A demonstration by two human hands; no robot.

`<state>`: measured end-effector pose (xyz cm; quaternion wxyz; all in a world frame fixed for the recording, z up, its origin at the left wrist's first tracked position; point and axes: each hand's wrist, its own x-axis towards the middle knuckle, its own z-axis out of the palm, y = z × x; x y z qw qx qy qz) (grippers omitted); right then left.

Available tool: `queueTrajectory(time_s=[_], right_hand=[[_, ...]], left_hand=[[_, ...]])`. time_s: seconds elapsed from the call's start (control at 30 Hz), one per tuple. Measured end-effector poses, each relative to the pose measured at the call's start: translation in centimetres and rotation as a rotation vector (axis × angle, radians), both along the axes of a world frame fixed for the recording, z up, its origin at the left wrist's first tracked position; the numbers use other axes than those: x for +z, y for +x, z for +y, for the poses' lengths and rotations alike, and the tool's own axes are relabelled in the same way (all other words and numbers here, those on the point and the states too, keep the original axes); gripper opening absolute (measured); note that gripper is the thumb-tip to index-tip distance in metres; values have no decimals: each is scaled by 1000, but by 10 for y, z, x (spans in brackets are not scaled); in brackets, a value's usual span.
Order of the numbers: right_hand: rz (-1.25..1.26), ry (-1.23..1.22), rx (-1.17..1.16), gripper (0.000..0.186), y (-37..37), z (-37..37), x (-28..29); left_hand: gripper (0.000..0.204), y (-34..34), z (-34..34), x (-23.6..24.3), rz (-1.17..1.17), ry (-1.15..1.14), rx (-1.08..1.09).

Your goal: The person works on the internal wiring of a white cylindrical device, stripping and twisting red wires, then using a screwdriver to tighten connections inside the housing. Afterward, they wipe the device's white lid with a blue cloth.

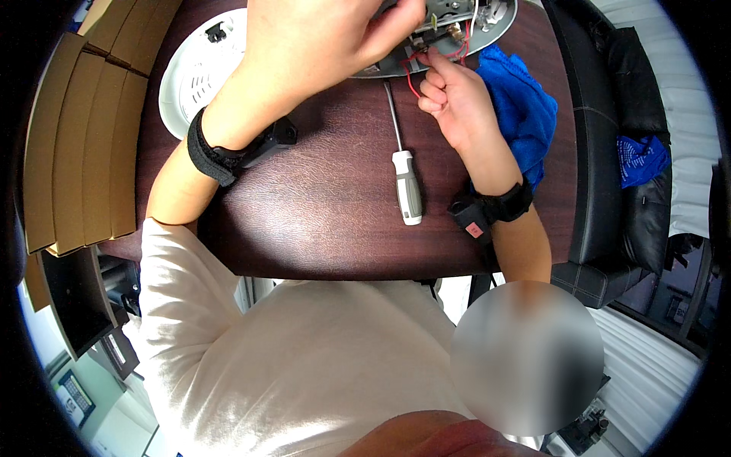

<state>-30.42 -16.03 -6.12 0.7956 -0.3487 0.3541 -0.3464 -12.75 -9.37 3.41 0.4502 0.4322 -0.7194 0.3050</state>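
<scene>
At the far edge lies an opened oval appliance housing (499,30), grey, with metal parts and red and white wires inside. My right hand (461,99) reaches its near rim, fingers curled, thumb and forefinger pinched at a red wire (411,79). My left hand (327,34) arches over the housing's left part. Its thumb is bent in and it looks closed, but most of its fingers are cut off by the upper edge; what they grip is hidden. Between my arms a screwdriver (407,186) with a white and grey handle points toward the housing.
A white rounded cover (183,87) with slots lies beyond my left forearm. A crumpled blue cloth (525,110) sits right of my right hand. Cardboard boxes (87,152) stand along the dark table's (320,206) left side; a black padded seat (598,167) is at the right.
</scene>
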Motion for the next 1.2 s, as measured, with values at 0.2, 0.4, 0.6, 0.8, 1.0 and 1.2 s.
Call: queueTrajectory(time_s=[0.2,0.4,0.6,0.8,1.0,1.2], right_hand=[[115,-167,-59,19,4,6,4],[268,-319,-107,21,5,6,2],[461,-451,-75,21,8,5,4],[36,-102,-59,23,5,3,4],[-64,49,5,22,1,-3,0],[82,-82,-33,19,1,2,5]], left_hand=[[13,0,0,1,-5,17,-3],[13,-2,2,5,-61,54,36],[13,1,0,-2,6,70,13],[12,-1,0,1,14,27,-22],[12,-2,2,4,-46,41,25],[12,-3,4,6,-23,110,45]])
